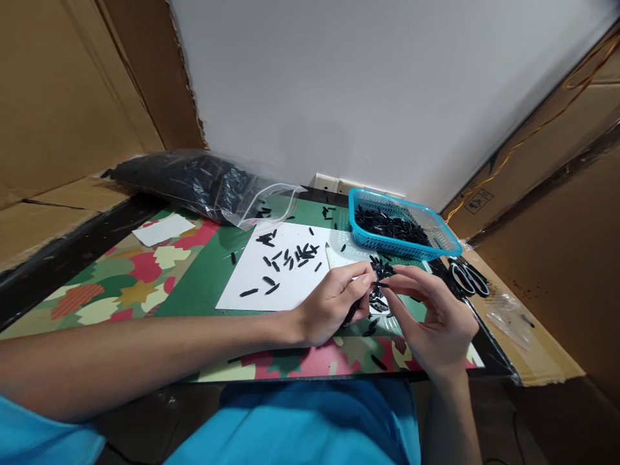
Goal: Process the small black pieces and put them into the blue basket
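My left hand (334,300) is closed, with black slender pieces showing beneath its curled fingers. Between thumb and forefinger of my right hand (431,313) is one small black piece (380,284), whose other end reaches the left thumb and forefinger. Just behind and under the hands lies a pile of similar black pieces (379,303). More loose black pieces (288,258) are scattered over a white sheet of paper (237,290) to the left. What exactly the black pieces are is too small to tell.
A blue plastic basket (411,248) full of black pieces stands behind my right hand. Scissors (467,278) and a clear plastic bag (508,316) lie at the right. A zip bag of dark contents (194,181) rests back left. Cardboard walls (571,226) and power sockets (327,183) border the table.
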### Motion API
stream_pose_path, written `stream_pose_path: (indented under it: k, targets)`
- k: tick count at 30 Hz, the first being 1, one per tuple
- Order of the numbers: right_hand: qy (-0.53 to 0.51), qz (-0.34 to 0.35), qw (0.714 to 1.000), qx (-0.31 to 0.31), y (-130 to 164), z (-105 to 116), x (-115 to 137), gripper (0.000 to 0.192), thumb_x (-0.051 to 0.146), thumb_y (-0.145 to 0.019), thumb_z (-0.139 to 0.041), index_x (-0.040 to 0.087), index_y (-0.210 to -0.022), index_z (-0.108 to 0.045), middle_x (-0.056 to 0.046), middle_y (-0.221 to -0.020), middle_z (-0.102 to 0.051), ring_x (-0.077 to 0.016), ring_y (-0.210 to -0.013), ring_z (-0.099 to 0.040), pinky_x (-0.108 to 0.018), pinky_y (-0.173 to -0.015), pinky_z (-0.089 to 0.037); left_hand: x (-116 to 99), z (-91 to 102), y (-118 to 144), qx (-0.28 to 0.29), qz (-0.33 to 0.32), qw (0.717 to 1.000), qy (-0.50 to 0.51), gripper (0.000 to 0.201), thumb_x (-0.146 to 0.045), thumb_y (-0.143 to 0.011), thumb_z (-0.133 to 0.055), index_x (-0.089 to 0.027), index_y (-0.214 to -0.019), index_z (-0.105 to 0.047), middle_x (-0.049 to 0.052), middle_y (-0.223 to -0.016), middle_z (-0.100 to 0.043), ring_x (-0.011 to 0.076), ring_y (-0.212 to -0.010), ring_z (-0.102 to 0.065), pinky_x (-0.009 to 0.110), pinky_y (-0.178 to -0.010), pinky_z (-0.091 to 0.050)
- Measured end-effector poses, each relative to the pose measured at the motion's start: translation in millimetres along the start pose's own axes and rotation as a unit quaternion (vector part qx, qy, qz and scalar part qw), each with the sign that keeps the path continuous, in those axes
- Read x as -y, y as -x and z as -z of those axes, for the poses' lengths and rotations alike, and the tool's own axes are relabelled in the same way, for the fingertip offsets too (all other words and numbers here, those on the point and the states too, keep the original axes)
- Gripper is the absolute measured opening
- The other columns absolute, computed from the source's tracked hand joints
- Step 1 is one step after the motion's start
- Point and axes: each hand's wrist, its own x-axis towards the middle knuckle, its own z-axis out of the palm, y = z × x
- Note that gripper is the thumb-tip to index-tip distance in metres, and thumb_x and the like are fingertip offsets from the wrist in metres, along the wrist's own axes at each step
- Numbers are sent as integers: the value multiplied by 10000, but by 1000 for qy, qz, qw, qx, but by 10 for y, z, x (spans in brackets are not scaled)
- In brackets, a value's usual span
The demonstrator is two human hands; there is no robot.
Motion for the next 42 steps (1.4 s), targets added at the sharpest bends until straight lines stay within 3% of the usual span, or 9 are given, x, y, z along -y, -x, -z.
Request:
stream_pose_path:
  k: [9,15,20,24,26,29,33,37,42]
  targets:
    - [35,0,999,4,11,-12,-18,317,145,-973,-742,281,-1259,-741,-38,-1063,-830,-219,-835,-813,-380,-783,-698,-15,-16,1,-8,0,1000,-7,412,-574,-1056,-529,-210,-866,-498,-59,-599,-497,84,-495,-423,209,-491,-317]
    - [32,-12,994,-104,5,24,49,365,138,-954,-727,287,-1287,-736,-26,-986,-754,-199,-772,-734,-376,-748,-617,-15,-11,-9,-6,9,1000,-3,399,-526,-1076,-502,-215,-831,-458,-73,-555,-469,76,-470,-373,214,-482,-283]
    - [69,-69,981,-166,-51,102,-22,299,226,-977,-678,246,-1272,-727,-15,-849,-683,-208,-707,-679,-382,-726,-568,-31,-2,-28,-2,36,999,14,400,-506,-1049,-548,-212,-796,-450,-80,-535,-442,61,-452,-355,182,-457,-263]
    - [195,-186,962,-37,-88,166,-268,262,374,-983,-668,214,-1178,-739,-50,-858,-731,-257,-769,-695,-407,-767,-528,-72,7,-64,-32,99,993,52,337,-469,-1032,-531,-222,-824,-434,-74,-564,-467,61,-440,-352,143,-416,-258]
    - [214,-208,954,-9,-97,160,-327,262,408,-985,-671,208,-1135,-751,-61,-852,-740,-274,-804,-695,-405,-777,-505,-90,13,-77,-43,121,990,54,305,-490,-1044,-482,-234,-883,-439,-75,-568,-473,72,-438,-357,129,-399,-245]
    - [131,-196,972,7,-113,89,-217,187,367,-1017,-663,211,-1040,-763,-63,-910,-754,-240,-822,-686,-366,-782,-509,-106,20,-84,-45,138,988,46,327,-599,-1070,-379,-277,-1052,-438,-84,-563,-481,99,-425,-377,123,-377,-217]
    - [-12,-148,986,82,-141,-59,76,132,258,-1040,-663,235,-976,-776,-30,-916,-732,-198,-844,-658,-319,-774,-503,-94,29,-88,-47,125,990,35,484,-759,-1037,-346,-303,-1186,-413,-87,-573,-492,105,-440,-387,138,-394,-264]
    - [-45,-144,977,149,-147,-123,166,138,195,-1031,-671,254,-1043,-794,-24,-951,-712,-193,-895,-646,-308,-797,-497,-48,34,-88,-34,105,994,15,586,-819,-1010,-329,-280,-1214,-433,-76,-560,-491,120,-444,-404,175,-397,-296]
    - [-58,-183,961,200,-156,-87,98,114,218,-1045,-653,237,-999,-756,-13,-923,-692,-176,-826,-621,-294,-750,-483,-34,18,-78,-28,82,996,8,519,-761,-1047,-343,-268,-1181,-433,-104,-562,-448,101,-427,-384,186,-416,-327]
